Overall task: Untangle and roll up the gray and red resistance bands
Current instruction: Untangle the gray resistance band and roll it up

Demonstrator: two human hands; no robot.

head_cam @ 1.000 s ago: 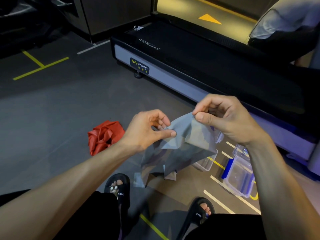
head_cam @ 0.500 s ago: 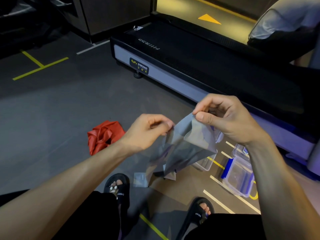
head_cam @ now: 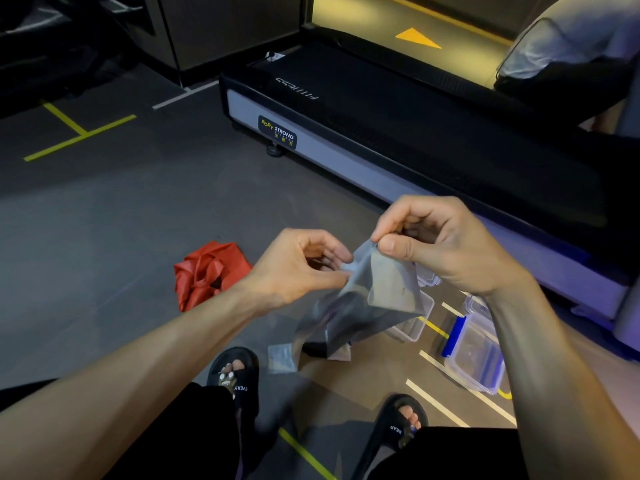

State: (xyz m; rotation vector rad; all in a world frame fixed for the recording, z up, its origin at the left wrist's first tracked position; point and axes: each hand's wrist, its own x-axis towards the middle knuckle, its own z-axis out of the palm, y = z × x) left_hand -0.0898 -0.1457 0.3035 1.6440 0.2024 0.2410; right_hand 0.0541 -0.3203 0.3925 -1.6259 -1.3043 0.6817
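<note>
Both hands, the left hand [head_cam: 298,268] and right hand [head_cam: 440,247], pinch the thin, limp, likely clingy gray resistance band [head_cam: 381,299] by its top edge, the best hold.

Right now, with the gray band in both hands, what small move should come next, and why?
Probably draw the hands apart to flatten the gray band: left hand and right hand pinch its top edge close together, and it hangs folded.

Both hands hold the gray band [head_cam: 377,299] up: the left hand [head_cam: 298,268] pinches its edge, the right hand [head_cam: 436,244] its top corner. The red band [head_cam: 207,271] lies bunched on the floor [head_cam: 104,237], beside the left wrist.
</note>
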